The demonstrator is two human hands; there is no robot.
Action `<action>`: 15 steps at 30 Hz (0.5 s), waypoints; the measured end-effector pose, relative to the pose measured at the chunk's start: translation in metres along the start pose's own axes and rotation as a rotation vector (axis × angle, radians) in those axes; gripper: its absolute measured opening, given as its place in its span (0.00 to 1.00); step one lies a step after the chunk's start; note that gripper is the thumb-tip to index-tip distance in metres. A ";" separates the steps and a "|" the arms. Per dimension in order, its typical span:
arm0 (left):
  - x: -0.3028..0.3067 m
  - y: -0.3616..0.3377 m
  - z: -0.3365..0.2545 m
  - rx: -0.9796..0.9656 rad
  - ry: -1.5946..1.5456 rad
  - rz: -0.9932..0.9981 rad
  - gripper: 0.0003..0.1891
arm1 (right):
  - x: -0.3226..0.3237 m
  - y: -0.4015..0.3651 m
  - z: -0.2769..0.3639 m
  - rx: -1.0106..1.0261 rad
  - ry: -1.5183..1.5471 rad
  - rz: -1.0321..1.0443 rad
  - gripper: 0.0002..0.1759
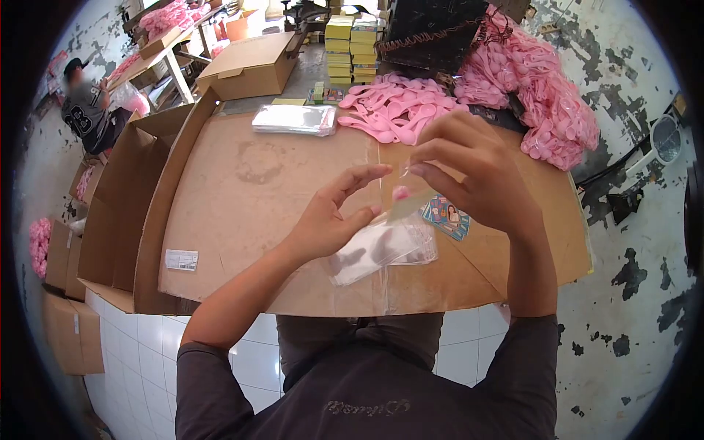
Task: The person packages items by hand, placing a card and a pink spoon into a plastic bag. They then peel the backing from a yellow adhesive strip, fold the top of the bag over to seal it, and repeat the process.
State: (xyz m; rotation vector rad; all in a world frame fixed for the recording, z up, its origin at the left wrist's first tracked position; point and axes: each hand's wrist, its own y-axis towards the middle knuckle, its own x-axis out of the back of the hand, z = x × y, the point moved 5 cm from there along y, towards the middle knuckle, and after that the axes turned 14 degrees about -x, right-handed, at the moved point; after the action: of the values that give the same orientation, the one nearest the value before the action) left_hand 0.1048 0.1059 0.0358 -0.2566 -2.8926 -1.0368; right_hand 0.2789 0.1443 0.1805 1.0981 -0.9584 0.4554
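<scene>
two hands on one clear sleeve [381, 246], mid frame, just over the cardboard sheet [242, 213]. right hand [469, 165] pinches its top flap between thumb and fingertip. left hand [330, 220] is loose, fingers spread, thumb touching the film. i'd keep that pinch light so the mouth gapes wide. bare cardboard at left gives elbow room; the spoon pile [396, 110] crowds the top, and the sheet's edge runs close below the wrists

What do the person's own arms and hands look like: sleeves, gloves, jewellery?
The left hand and right hand are bare, with no gloves, rings or watch visible. The forearms are uncovered. The short sleeves of a dark grey-brown shirt cover the upper arms.
</scene>
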 end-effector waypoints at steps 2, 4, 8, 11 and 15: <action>-0.003 0.005 -0.014 -0.036 0.121 0.049 0.29 | -0.010 -0.005 -0.010 -0.102 0.056 0.029 0.05; -0.007 0.010 -0.023 -0.059 0.207 0.053 0.30 | -0.011 -0.006 -0.012 -0.196 0.132 0.040 0.05; -0.010 0.020 -0.030 -0.028 0.183 0.032 0.25 | -0.008 -0.009 -0.005 -0.259 0.239 0.049 0.05; -0.012 0.024 -0.021 0.099 0.006 -0.002 0.21 | -0.009 -0.011 -0.005 -0.272 0.278 0.001 0.06; -0.016 0.023 -0.024 0.172 -0.094 -0.044 0.19 | -0.010 -0.016 -0.001 -0.080 0.045 -0.314 0.07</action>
State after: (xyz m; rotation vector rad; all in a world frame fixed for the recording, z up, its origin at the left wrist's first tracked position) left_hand 0.1249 0.1059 0.0669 -0.2395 -3.0617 -0.7945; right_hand 0.2854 0.1404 0.1633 1.1366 -0.7422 0.1826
